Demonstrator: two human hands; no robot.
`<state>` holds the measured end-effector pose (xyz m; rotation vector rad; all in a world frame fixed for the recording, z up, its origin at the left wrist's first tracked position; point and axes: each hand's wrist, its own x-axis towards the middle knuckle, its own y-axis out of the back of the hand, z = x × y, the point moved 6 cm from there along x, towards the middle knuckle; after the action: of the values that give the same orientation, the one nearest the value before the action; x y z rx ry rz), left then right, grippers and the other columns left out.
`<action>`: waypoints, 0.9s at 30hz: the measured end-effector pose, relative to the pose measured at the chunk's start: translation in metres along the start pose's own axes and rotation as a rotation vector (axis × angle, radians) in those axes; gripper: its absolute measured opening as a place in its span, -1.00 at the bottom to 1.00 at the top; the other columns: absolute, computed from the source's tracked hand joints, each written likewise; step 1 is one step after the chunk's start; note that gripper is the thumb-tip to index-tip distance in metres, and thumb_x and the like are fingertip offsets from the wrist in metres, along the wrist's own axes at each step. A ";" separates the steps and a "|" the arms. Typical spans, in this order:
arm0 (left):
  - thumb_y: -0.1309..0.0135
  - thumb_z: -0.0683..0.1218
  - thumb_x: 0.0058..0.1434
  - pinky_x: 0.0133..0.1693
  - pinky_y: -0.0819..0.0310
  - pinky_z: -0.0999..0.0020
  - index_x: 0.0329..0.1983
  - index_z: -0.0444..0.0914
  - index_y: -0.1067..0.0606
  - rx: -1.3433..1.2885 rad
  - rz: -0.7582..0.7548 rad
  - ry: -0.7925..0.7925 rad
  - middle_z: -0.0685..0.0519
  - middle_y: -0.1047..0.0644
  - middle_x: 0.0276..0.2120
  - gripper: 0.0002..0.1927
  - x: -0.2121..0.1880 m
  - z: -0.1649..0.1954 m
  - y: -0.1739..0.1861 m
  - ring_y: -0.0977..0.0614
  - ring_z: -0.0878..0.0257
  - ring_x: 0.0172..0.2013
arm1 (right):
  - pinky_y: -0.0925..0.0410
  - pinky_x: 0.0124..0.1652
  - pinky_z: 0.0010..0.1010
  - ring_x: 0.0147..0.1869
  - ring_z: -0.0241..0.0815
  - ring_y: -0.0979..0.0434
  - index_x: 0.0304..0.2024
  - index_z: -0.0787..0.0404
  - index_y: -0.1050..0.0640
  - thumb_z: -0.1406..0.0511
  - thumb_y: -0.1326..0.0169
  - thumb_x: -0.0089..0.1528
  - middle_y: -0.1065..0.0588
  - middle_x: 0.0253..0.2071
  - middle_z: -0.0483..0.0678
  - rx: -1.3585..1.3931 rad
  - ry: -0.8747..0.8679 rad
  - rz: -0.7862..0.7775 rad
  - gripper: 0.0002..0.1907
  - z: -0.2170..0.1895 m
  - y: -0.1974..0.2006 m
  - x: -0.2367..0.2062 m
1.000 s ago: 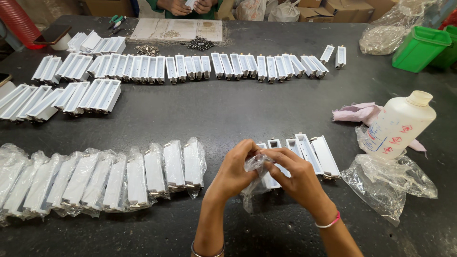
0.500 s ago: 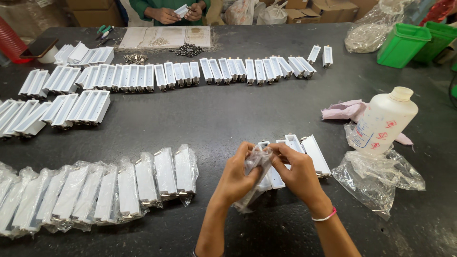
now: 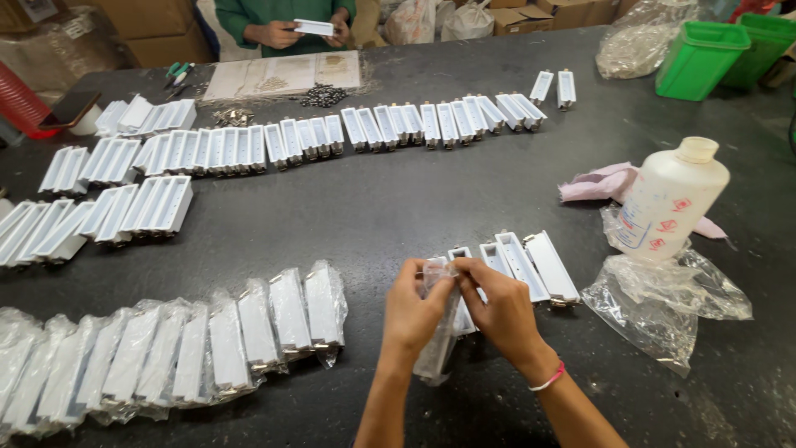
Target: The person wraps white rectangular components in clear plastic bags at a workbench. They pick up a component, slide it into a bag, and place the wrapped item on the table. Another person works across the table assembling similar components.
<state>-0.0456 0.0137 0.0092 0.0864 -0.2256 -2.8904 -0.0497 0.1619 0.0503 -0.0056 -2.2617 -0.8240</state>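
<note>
- Two hands meet at the near edge of the dark table [image 3: 398, 199] in the head view, both closed on one clear plastic sleeve [image 3: 435, 344].
- Left hand [image 3: 414, 311]: fingers curled, thumb and fingertips pinching the upper left edge of the clear plastic sleeve.
- Right hand [image 3: 502, 311]: fingers bent, fingertips pinching the top of the same sleeve just beside the left thumb; a pink wristband [image 3: 549, 380] sits on the wrist.
- Clear plastic sleeve: hangs between the two hands, its lower end below the left palm, just above the table. Whether a part is inside it cannot be told.
- Just beyond the right hand's fingers lies a short row of bare white metal channel parts [image 3: 531, 265], side by side; the nearest ones are partly hidden behind the fingers.
- Right of the right hand: a crumpled clear plastic bag [image 3: 663, 299], with a white plastic bottle [image 3: 667, 203] standing at its far edge and a pink cloth [image 3: 597, 182] behind the bottle.
- Left of the left hand: a row of bagged white parts [image 3: 166, 353], each in its own clear sleeve, running to the left edge of the frame.
- Well beyond both hands: long rows of unbagged white parts [image 3: 332, 133] across the table.
- Far right corner: two green bins [image 3: 705, 58].
- Far side of the table: another person's hands [image 3: 303, 31] hold one white part; a small heap of dark fasteners [image 3: 322, 95] lies in front of them.
</note>
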 end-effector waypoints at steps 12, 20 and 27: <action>-0.03 -0.08 0.23 -0.34 -0.49 0.38 -0.16 -0.27 -0.37 -0.387 0.031 -0.086 0.06 -0.52 -0.35 -0.80 0.003 -0.009 -0.010 -0.53 0.35 -0.35 | -0.50 -0.13 -0.35 -0.12 -0.07 -0.68 0.00 0.28 -0.60 0.37 -0.11 0.26 -0.63 -0.14 0.06 0.151 0.067 -0.076 -0.75 -0.017 0.003 0.003; 0.01 -0.04 0.26 -0.34 -0.54 0.37 -0.17 -0.22 -0.39 -0.342 0.059 -0.107 0.02 -0.50 -0.33 -0.82 -0.002 0.000 -0.001 -0.54 0.31 -0.37 | -0.49 0.06 -0.31 0.09 -0.08 -0.65 0.17 0.22 -0.51 0.20 -0.05 0.30 -0.61 0.06 0.07 0.430 -0.214 -0.127 -0.58 0.004 -0.012 -0.001; 0.02 -0.02 0.14 -0.24 -0.70 0.15 0.07 -0.13 -0.38 -0.543 0.145 -0.181 -0.08 -0.54 -0.19 -0.60 0.003 0.013 0.032 -0.63 0.18 -0.28 | -0.37 0.25 -0.21 0.38 0.04 -0.40 0.42 0.23 -0.14 0.00 -0.16 0.19 -0.32 0.36 0.19 0.671 -0.406 -0.561 -0.11 0.002 -0.059 -0.018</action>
<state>-0.0418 -0.0160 0.0267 -0.2747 0.5014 -2.7065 -0.0512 0.1202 0.0055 0.8719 -2.8750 -0.2920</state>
